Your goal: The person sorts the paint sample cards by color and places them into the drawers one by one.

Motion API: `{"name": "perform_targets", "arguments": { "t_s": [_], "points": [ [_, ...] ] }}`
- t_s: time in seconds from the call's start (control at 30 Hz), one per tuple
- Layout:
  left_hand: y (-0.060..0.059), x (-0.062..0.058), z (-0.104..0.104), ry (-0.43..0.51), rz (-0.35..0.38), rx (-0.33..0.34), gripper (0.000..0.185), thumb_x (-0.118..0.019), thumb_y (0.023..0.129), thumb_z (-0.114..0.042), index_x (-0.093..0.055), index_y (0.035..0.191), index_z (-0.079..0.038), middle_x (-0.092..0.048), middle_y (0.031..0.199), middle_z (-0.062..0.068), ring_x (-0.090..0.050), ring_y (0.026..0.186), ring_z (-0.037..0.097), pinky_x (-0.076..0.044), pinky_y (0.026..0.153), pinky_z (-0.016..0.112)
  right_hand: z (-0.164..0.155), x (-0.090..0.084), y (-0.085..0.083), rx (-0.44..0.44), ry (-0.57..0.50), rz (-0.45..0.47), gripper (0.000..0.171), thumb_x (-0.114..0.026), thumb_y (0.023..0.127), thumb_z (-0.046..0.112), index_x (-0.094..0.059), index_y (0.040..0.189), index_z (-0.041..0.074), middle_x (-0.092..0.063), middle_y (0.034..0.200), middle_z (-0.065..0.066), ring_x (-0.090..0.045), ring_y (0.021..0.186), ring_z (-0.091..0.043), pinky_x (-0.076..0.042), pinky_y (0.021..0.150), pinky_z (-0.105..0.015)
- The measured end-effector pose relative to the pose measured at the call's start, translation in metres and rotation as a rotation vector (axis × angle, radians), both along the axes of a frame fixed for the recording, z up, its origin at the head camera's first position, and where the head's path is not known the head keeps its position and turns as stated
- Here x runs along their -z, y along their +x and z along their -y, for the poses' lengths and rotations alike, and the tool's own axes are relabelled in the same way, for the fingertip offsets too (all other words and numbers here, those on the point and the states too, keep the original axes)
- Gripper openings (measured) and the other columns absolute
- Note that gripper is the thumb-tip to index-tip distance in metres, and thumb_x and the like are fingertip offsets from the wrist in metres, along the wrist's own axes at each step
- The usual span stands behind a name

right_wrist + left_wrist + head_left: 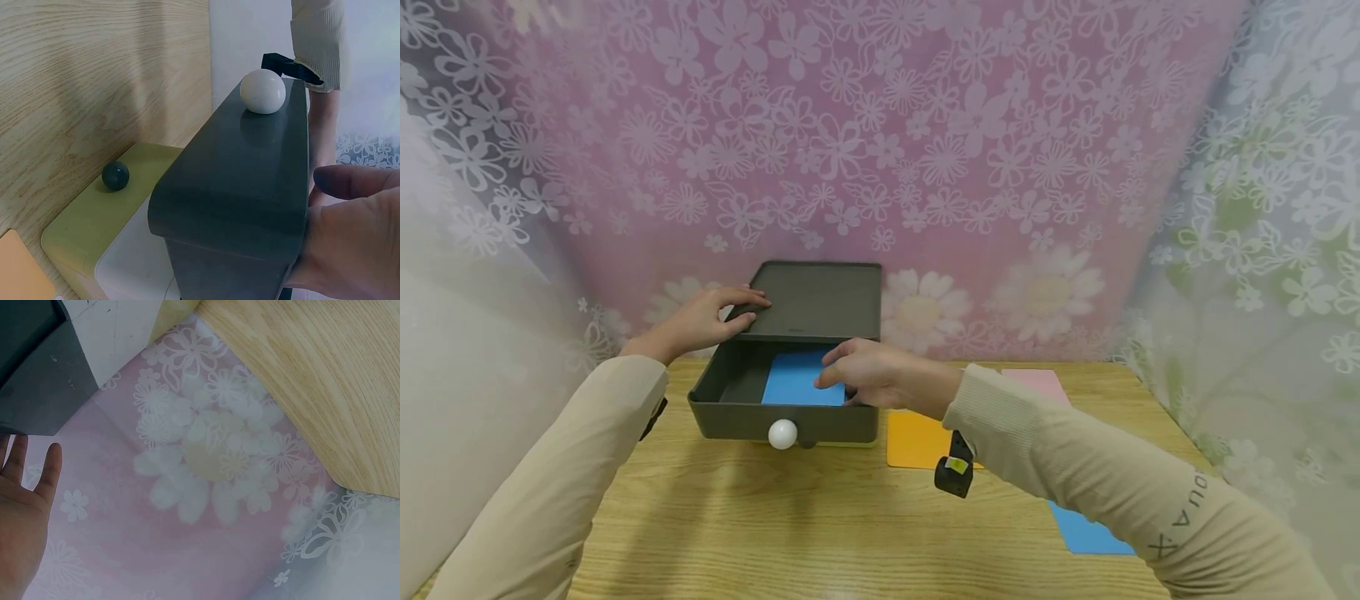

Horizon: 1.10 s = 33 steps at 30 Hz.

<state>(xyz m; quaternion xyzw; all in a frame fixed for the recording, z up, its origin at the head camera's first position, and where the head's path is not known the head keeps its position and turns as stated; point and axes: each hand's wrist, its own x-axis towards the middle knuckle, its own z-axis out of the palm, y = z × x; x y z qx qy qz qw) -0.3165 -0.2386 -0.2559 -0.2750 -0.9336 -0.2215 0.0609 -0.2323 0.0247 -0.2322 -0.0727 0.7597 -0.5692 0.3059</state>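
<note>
A person sits at a wooden table (790,517), both arms in cream sleeves reaching forward to a small dark grey drawer unit (817,302) that stands against a pink flowered cloth backdrop (865,125).

The top drawer (730,414) is pulled out toward the person. It has a round white knob (782,434) on its front. Inside it, a blue card (797,377) lies flat on the drawer floor, toward the right side.

The left hand (703,321) rests on top of the unit at its front left corner, fingers spread and fairly straight, pressing down and gripping nothing. In the left wrist view the palm and straight fingers (25,487) lie beside the grey unit.

The right hand (868,375) reaches over the right wall of the open drawer, fingers bent down onto the right edge of the blue card. Whether they pinch the card or only touch it cannot be told. In the right wrist view this hand (356,237) sits against the drawer's side, and a lower yellow-green drawer with a dark knob (115,175) shows underneath.

On the table to the right of the unit lie an orange card (913,440), a pink card (1037,383) behind the right arm, and another blue card (1086,533) nearer the person.
</note>
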Motion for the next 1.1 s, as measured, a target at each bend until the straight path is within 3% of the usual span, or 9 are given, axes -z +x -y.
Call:
{"name": "perform_targets", "arguments": {
  "t_s": [0.13,0.3,0.63,0.83,1.1],
  "points": [
    [0.000,0.000,0.000,0.004,0.006,-0.004,0.035,-0.048,0.095,-0.021,-0.054,0.127,-0.012,-0.043,0.140,0.014,-0.024,0.137,0.035,-0.023,0.106,0.058,-0.002,-0.002,0.003,-0.009,0.010,-0.035,0.050,-0.053,0.089,0.000,-0.034,0.136,-0.001,-0.024,0.147,-0.017,-0.032,0.129,-0.032,-0.044,0.082,-0.035],
    [0.000,0.000,0.000,0.005,0.002,-0.001,0.035,-0.048,0.095,-0.021,-0.054,0.127,-0.011,-0.043,0.140,0.014,-0.024,0.137,0.035,-0.023,0.106,0.058,-0.012,-0.008,0.008,-0.017,0.014,-0.185,0.045,-0.053,0.090,0.001,-0.039,0.132,0.003,-0.034,0.139,-0.018,-0.047,0.120,-0.032,-0.042,0.099,-0.042],
    [-0.001,0.002,0.001,0.001,-0.025,0.016,0.034,-0.049,0.094,-0.021,-0.056,0.126,-0.012,-0.045,0.138,0.014,-0.027,0.135,0.036,-0.025,0.105,0.058,-0.061,-0.008,0.010,-0.013,0.005,-0.473,0.035,-0.049,0.091,0.004,-0.043,0.125,-0.003,-0.044,0.129,-0.022,-0.049,0.116,-0.035,-0.045,0.095,-0.040],
    [-0.002,0.002,0.001,-0.010,-0.022,0.020,0.035,-0.049,0.094,-0.023,-0.055,0.127,-0.012,-0.044,0.139,0.014,-0.027,0.135,0.037,-0.026,0.104,0.058,-0.105,0.020,0.007,0.025,0.121,-0.582,0.030,-0.050,0.092,0.007,-0.047,0.121,0.001,-0.048,0.125,-0.016,-0.049,0.117,-0.033,-0.045,0.095,-0.042],
    [-0.001,0.001,0.000,-0.022,-0.002,0.011,0.035,-0.048,0.094,-0.022,-0.054,0.128,-0.012,-0.042,0.140,0.014,-0.026,0.136,0.036,-0.027,0.103,0.059,-0.160,0.071,0.006,0.068,0.295,-0.701,0.029,-0.053,0.091,0.007,-0.050,0.119,0.000,-0.052,0.120,-0.019,-0.054,0.110,-0.035,-0.053,0.081,-0.034]
  ]
}}
